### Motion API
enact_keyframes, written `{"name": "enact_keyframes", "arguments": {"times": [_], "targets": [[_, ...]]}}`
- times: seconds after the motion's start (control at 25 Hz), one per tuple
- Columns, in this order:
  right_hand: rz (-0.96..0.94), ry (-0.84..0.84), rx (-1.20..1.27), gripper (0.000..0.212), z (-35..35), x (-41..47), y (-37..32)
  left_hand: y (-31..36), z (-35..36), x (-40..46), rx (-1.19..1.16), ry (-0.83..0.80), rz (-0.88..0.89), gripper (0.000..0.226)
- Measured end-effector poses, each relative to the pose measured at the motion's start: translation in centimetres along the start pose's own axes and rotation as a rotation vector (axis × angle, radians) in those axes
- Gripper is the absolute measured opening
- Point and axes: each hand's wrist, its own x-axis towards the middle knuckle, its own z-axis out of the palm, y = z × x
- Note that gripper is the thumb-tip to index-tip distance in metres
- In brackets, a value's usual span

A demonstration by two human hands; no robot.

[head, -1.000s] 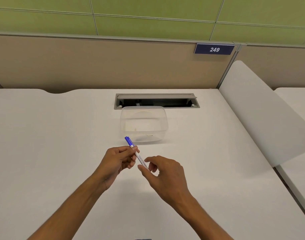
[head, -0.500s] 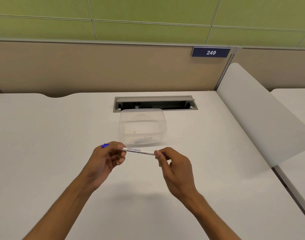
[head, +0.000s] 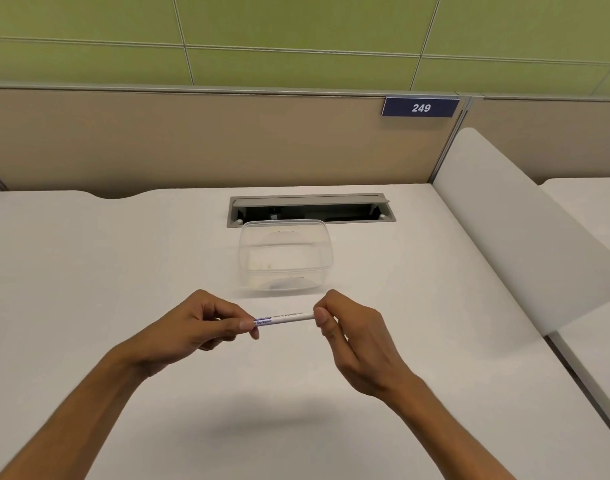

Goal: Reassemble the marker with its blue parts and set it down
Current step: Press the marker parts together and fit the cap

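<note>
Above the near middle of the surface [head: 89,271], the left hand [head: 196,327] and right hand [head: 352,336] each pinch one end of the marker [head: 284,318], held level and off the surface. Both ends are hidden in the fingers, so the blue parts seem fitted or nearly so; setting it down remains. Just beyond sits a clear container [head: 285,258].

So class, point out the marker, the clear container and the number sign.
marker [head: 289,317]: head view, white barrel between the hands.
clear container [head: 326,251]: head view, right wall.
number sign [head: 420,107]: head view, the digits.
</note>
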Motion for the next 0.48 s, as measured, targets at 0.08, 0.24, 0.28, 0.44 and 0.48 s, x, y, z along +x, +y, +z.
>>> {"name": "enact_keyframes", "arguments": {"times": [0.08,0.24,0.28,0.44,0.48], "targets": [[-0.048,-0.008,-0.035,0.025,-0.2,0.1,-0.5,0.3,-0.1,-0.3,0.001,0.032,0.038,0.028],[0.067,-0.027,0.155,0.032,-0.2,0.5,-1.2,0.6,0.4,-0.6,0.056,0.149,0.119,0.026],[0.128,-0.049,0.239,0.034,-0.1,0.6,-1.2,0.6,0.5,-0.6,0.068,0.185,0.138,0.020],[0.460,-0.237,0.648,0.042,-0.1,0.9,-0.9,1.1,0.8,-1.0,0.364,0.287,0.294,0.011],[0.550,-0.294,0.713,0.041,-0.3,1.0,-0.8,1.3,1.0,-1.1,0.481,0.284,0.359,0.012]]}}
